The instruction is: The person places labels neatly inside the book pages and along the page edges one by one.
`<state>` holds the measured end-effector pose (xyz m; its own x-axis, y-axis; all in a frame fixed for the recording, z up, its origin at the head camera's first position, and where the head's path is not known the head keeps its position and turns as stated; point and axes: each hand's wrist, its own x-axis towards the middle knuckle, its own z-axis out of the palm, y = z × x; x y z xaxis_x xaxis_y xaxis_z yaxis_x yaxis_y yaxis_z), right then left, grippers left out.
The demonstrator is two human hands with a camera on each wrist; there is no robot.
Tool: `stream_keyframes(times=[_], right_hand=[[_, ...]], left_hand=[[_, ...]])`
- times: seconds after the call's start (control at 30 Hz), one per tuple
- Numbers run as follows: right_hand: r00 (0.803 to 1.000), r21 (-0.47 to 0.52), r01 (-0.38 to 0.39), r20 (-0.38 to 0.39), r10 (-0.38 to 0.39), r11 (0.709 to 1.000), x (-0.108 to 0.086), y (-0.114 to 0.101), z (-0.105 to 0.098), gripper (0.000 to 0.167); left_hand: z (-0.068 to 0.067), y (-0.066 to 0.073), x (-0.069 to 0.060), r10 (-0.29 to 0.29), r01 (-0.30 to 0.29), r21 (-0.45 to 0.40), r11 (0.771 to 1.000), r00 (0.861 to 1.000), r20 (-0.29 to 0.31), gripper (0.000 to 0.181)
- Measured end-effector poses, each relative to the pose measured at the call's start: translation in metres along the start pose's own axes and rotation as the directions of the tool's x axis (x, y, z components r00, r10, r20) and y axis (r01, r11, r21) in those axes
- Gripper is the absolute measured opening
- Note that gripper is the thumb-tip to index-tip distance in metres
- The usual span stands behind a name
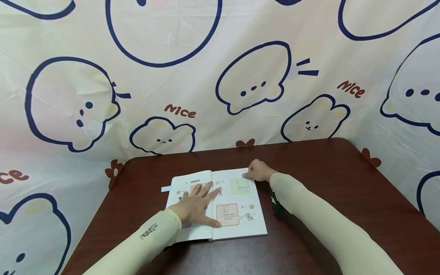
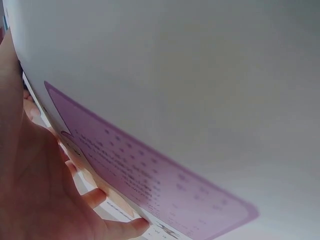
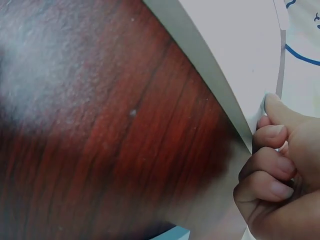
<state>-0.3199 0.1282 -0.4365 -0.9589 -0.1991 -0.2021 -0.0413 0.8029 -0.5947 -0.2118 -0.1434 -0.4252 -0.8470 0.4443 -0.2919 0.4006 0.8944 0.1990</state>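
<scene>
An open book (image 1: 237, 198) with printed text boxes and small drawings lies on the table in the head view. My left hand (image 1: 194, 206) rests on it across the centre fold, fingers spread. In the left wrist view that hand (image 2: 45, 185) lies along the page beside a purple text box (image 2: 120, 155). At the book's upper right corner, my right hand (image 1: 259, 170) pinches the page edge. The right wrist view shows its thumb on the white page (image 3: 230, 45) and the other fingers curled at the edge; how many sheets it holds I cannot tell.
The dark red-brown table (image 1: 309, 164) extends around the book on all sides. A pale blue tab (image 1: 165, 188) sticks out from the book's left edge. Behind the table hangs a white cloth (image 1: 206, 84) with cartoon outlines. Pale sleeves cover both forearms.
</scene>
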Motion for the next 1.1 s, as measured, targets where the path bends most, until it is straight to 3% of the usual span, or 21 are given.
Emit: stream_keyframes(times=[0.43,0.63,0.8,1.1], right_hand=[[0.997,-0.026,-0.069,0.034,0.070,0.997,0.001,-0.006,-0.004,0.046],[0.997,-0.124,-0.062,0.033,0.066,0.990,0.000,-0.013,-0.005,0.048],[0.995,-0.181,-0.097,0.015,0.101,0.979,-0.002,-0.021,-0.009,0.036],[0.993,-0.086,-0.089,0.066,0.095,0.992,-0.004,-0.016,-0.011,0.033]], left_hand=[[0.000,0.000,0.001,0.001,-0.001,0.005,1.000,1.000,0.002,0.112],[0.000,0.000,0.001,-0.002,0.002,0.010,1.000,1.000,0.004,0.112],[-0.001,0.000,0.001,-0.004,0.004,0.013,1.000,1.000,0.006,0.112],[0.000,0.000,0.001,-0.004,0.004,0.017,1.000,1.000,0.003,0.112]])
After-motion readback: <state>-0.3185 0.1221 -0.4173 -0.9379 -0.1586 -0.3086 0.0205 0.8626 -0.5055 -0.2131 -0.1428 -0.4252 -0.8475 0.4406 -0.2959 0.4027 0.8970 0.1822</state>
